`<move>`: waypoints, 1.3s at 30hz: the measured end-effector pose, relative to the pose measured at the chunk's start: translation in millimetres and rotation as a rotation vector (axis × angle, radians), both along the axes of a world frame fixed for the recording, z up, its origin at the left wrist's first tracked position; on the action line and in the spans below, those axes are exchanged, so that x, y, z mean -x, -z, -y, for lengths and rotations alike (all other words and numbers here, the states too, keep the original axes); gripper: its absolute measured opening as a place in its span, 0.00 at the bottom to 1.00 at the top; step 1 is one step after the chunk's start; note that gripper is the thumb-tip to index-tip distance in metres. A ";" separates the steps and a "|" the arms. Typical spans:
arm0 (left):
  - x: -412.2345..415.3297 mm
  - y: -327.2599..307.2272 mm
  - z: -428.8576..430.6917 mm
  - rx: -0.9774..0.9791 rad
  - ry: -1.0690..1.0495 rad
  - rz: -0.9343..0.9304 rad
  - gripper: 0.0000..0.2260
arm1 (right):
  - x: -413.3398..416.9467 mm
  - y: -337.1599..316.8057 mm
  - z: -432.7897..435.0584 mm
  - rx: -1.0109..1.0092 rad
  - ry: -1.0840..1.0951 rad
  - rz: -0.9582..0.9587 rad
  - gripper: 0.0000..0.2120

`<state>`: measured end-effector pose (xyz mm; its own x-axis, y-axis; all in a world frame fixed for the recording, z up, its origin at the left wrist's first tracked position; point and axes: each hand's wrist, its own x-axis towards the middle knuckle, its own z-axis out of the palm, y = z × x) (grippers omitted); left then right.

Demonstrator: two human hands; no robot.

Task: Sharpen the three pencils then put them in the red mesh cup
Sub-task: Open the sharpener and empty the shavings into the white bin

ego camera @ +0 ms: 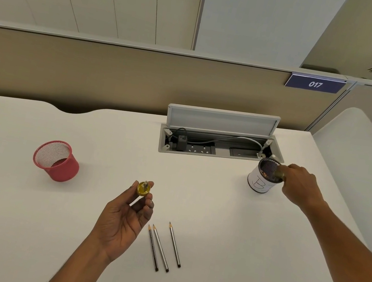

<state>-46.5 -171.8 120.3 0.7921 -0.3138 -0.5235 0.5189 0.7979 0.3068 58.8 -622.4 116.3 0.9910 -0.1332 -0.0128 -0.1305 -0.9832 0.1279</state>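
Note:
Three dark pencils (pixel 162 247) with pointed tips lie side by side on the white desk (pixel 227 222), just right of my left hand. My left hand (pixel 125 219) is raised palm up and pinches the yellow sharpener top (pixel 143 188) with its blade facing up. My right hand (pixel 300 184) reaches to the far right and holds a small dark-yellow sharpener part (pixel 279 174) tipped over the mouth of a black mesh cup (pixel 263 178) wrapped in white paper. The red mesh cup (pixel 56 159) stands upright at the left, with nothing visible inside.
An open cable box (pixel 219 144) with sockets, a plug and a raised lid sits in the desk behind the paper-wrapped cup. A beige partition (pixel 93 69) runs along the back. A white chair (pixel 361 156) stands at the right.

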 end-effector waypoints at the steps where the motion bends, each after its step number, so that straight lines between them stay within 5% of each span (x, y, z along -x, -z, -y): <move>1: -0.1 -0.9 0.2 0.000 0.005 0.006 0.31 | -0.1 -0.3 -0.4 -0.039 0.006 0.030 0.28; 7: 0.1 -8.3 2.9 -0.010 -0.034 -0.024 0.21 | 3.2 2.4 2.8 -0.174 0.014 0.128 0.23; 16: -0.9 -15.1 -1.0 -0.013 -0.038 -0.018 0.14 | 21.0 2.0 -23.0 -1.088 0.483 0.528 0.16; 23: 0.5 -29.6 -3.0 -0.023 -0.040 0.003 0.14 | 36.7 -22.0 -69.0 -1.596 0.400 0.590 0.16; 30: 6.7 -36.9 -6.0 -0.028 -0.047 0.018 0.15 | 73.9 -31.6 -154.0 -1.734 0.249 0.411 0.16; 39: 20.5 -46.1 -13.1 -0.046 -0.063 0.019 0.14 | 118.4 -68.4 -245.9 -1.583 -0.138 0.270 0.14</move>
